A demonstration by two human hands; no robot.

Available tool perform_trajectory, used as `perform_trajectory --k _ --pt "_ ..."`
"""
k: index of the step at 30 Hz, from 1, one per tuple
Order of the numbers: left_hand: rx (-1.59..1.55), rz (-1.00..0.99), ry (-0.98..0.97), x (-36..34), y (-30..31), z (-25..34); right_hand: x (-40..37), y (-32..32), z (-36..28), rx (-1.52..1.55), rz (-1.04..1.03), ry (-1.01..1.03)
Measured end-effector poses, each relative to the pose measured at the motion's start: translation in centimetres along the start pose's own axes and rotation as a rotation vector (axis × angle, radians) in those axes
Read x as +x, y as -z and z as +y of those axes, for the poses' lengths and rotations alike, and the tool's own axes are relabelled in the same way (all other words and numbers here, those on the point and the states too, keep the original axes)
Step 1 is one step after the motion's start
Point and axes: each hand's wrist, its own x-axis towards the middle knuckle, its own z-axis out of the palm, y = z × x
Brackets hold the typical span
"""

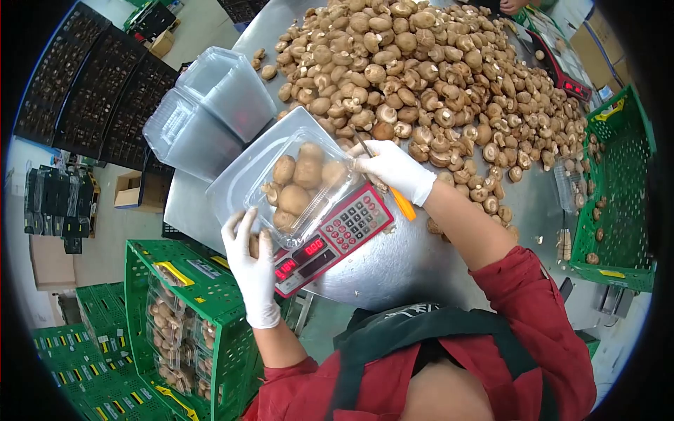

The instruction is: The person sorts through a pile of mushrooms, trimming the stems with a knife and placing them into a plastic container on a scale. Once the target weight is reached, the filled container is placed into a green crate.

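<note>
A clear plastic punnet [325, 217] holding several brown mushrooms [293, 200] rests on the tray of a red digital scale [349, 223], whose display is lit. My left hand [251, 270], in a white glove, is at the punnet's near left corner, its fingers curled round a brown mushroom [254, 245] that is partly hidden. At the punnet's right side, my gloved right hand [397, 170] is closed on a knife with an orange handle [404, 205]. The knife's dark blade points up past the fingers. Mushroom pieces by this hand are partly covered.
A large heap of mushrooms [421, 77] covers the back of the metal table [379, 277]. Stacked clear punnets [203, 133] stand left of the scale. Green crates [225, 309] with filled punnets are at lower left; another green crate [621, 210] is at right. A co-worker's hand [512, 5] shows at the top.
</note>
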Motion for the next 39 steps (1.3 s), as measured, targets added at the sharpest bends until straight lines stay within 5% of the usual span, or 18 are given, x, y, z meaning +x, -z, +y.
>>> perform_trajectory --k 2,5,12,24,25,36,39 --pt "0.093 0.027 0.06 -1.5 -0.3 0.0 0.0 0.1 0.3 -0.013 -0.001 0.014" --pt "-0.402 -0.17 0.418 -2.9 -0.7 1.2 -0.1 -0.1 0.9 -0.051 -0.002 0.081" --pt "-0.886 -0.012 0.459 -2.4 -3.3 -1.3 -0.9 -0.5 0.6 0.1 -0.044 -0.01" --pt "-0.78 -0.42 0.559 -1.9 0.9 -3.6 -3.3 -1.8 0.7 -0.004 0.0 0.057" --pt "-0.8 -0.399 0.424 -3.0 0.9 -3.3 -4.0 -2.0 0.5 -0.023 0.019 0.064" --pt "-0.675 0.25 0.403 -10.7 13.1 1.0 -9.9 -14.1 -7.0 -0.15 -0.097 0.358" --pt "-0.667 0.424 0.281 -10.9 17.2 0.8 -10.3 -19.0 -8.1 -0.194 -0.328 0.471"
